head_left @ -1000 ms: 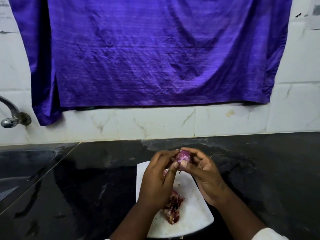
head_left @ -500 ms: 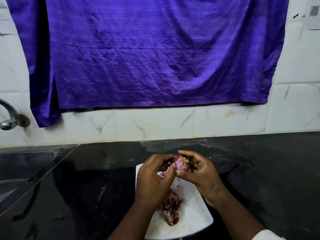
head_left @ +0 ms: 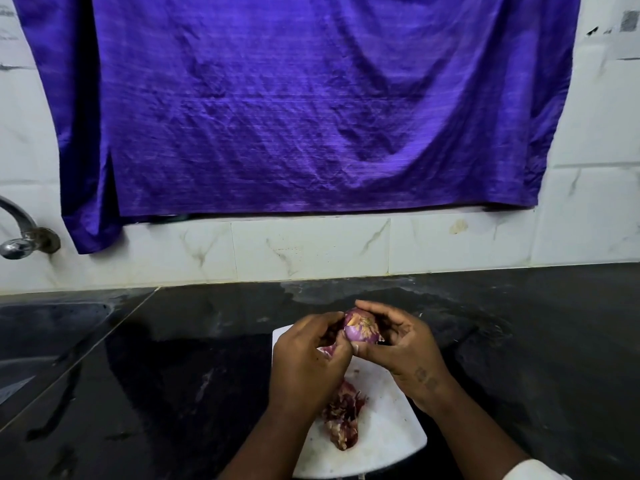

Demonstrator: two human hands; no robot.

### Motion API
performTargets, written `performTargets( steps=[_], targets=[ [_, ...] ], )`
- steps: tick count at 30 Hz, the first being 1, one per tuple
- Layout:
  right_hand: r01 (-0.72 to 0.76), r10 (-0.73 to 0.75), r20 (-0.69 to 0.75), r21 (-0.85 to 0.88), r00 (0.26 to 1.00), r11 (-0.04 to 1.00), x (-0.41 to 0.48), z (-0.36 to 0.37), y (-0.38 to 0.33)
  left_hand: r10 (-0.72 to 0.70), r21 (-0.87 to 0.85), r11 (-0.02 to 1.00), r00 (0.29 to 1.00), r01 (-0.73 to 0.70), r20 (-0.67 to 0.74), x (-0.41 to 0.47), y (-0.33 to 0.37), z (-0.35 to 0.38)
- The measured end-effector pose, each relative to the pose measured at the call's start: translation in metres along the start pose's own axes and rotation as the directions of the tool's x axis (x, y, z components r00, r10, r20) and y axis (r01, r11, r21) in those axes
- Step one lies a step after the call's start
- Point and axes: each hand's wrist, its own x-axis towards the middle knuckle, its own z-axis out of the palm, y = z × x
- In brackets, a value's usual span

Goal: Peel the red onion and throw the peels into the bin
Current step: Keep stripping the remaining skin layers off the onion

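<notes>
A small red onion is held above the far end of a white cutting board. My right hand cups it from the right and behind. My left hand grips it from the left, thumb pressed on its lower skin, with a strip of pale purple peel showing under the fingers. Part of the onion's skin is off, showing pale purple flesh and a yellowish top. A heap of dark red peels lies on the board below my hands. No bin is in view.
The board rests on a black stone counter. A sink basin lies at the left under a metal tap. A purple cloth hangs over the white tiled wall behind.
The onion has been turned in my hands, so more of its top and bare flesh faces the camera. Both hands stay over the board's far end.
</notes>
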Motion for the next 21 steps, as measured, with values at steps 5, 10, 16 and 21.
performTargets(
  steps=[5, 10, 16, 21],
  targets=[
    [0.035, -0.036, -0.009, -0.019, 0.999, 0.999, -0.0007, -0.0013, -0.0011, 0.011, 0.028, 1.0, 1.0, -0.011, 0.01, -0.0007, 0.0033, -0.0019],
    [0.071, -0.072, -0.024, -0.05, 0.997, 0.996, -0.0002, -0.0012, -0.0012, 0.013, 0.035, 0.999, 1.0, -0.013, -0.002, 0.0001, 0.0071, -0.0037],
    [0.055, -0.055, -0.01, -0.025, 0.998, 0.998, -0.0009, -0.0024, -0.0011, -0.04, -0.004, 0.999, 0.999, 0.04, -0.028, 0.0027, 0.0017, -0.0042],
    [0.016, -0.016, -0.026, 0.005, 1.0, 1.0, 0.0014, -0.0017, 0.0019, -0.035, -0.027, 0.999, 0.997, 0.033, -0.068, 0.0039, 0.0047, -0.0055]
  ],
)
